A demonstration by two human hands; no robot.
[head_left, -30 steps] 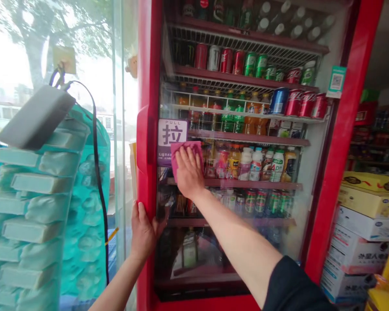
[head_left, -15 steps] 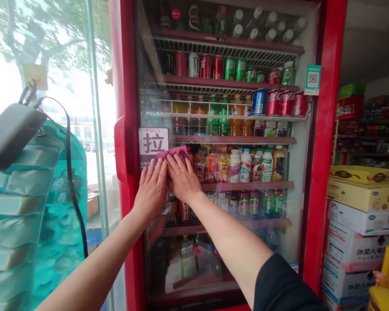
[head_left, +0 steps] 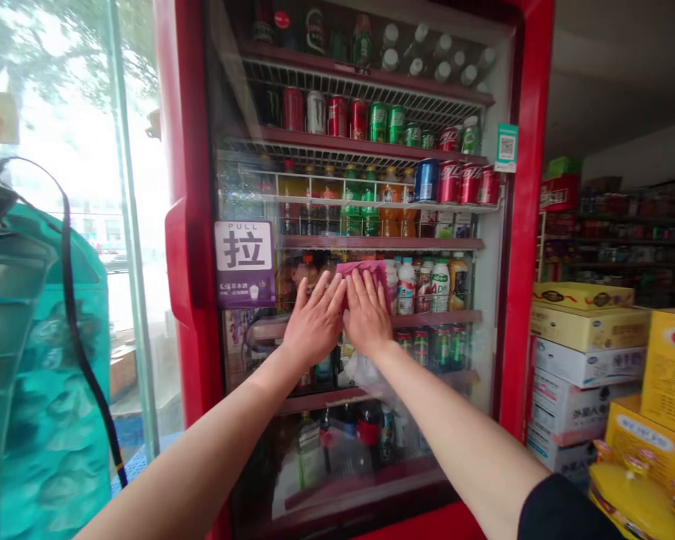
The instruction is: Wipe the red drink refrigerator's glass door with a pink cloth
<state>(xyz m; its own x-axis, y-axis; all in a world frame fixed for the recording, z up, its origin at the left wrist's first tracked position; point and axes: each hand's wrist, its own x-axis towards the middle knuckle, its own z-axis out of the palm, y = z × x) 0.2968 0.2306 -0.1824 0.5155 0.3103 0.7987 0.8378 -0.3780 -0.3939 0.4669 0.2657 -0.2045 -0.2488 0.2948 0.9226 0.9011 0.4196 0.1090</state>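
Observation:
A pink cloth [head_left: 378,270] lies against the glass door [head_left: 247,420] of an upright drinks fridge. My right hand [head_left: 367,319] rests flat over the cloth with its fingers stretched out, pressing it to the glass. Just beside it, my left hand [head_left: 316,319] is also flat, fingers spread, its fingertips at the cloth's left edge; whether they touch the cloth I cannot tell. Left of both hands, a purple and white PULL sticker [head_left: 244,264] is stuck on the door. Bottles and cans stand on shelves behind the glass.
The fridge's red frame [head_left: 188,375] has a protruding handle [head_left: 180,255] at left. Farther left are a turquoise cushion-like object [head_left: 61,360] and a black cable [head_left: 70,300]. Stacked cartons [head_left: 588,360] and yellow boxes [head_left: 672,375] stand at right.
Both hands and the cloth have slid right across the glass, away from the PULL sticker, which now shows whole. My view has turned somewhat to the right.

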